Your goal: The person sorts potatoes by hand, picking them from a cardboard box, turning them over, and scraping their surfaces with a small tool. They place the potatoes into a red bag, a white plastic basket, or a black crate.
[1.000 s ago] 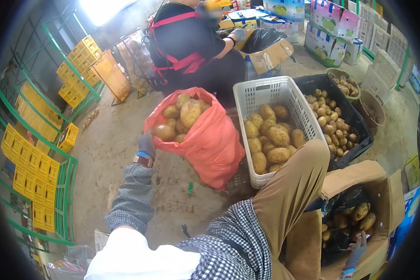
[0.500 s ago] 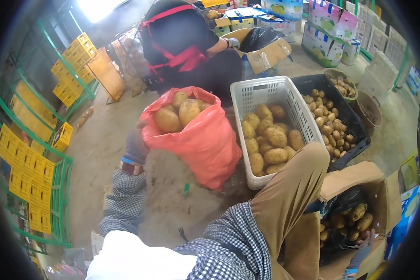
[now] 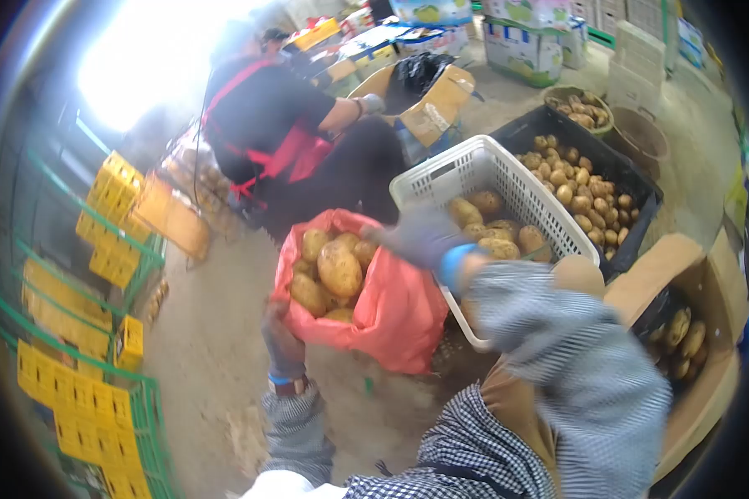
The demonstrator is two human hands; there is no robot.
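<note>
A red woven sack (image 3: 404, 312) stands upright in front of me, its mouth folded open over large potatoes (image 3: 339, 269). My left hand (image 3: 283, 343), in a dark glove, grips the sack's rim at the near left. Over the near side of a white plastic crate (image 3: 546, 223), my gloved right hand (image 3: 420, 239) reaches across with its fingertips right at the sack's right rim. Motion blurs those fingers, and I cannot tell whether they grip the rim. More large potatoes (image 3: 498, 248) lie in the crate, partly hidden by my right hand and forearm.
Small potatoes fill a black crate (image 3: 645, 200) beyond the white one. To my right stands an open cardboard box (image 3: 697, 437) holding potatoes. Another person (image 3: 266, 125) sits ahead beside a lined carton (image 3: 443, 105). Yellow crates (image 3: 75, 391) and green rails (image 3: 154, 424) line the left.
My right hand has come up from the cardboard box to the sack's right rim. The view has shifted, and the sack's mouth now tips more toward me, with the left hand still on it.
</note>
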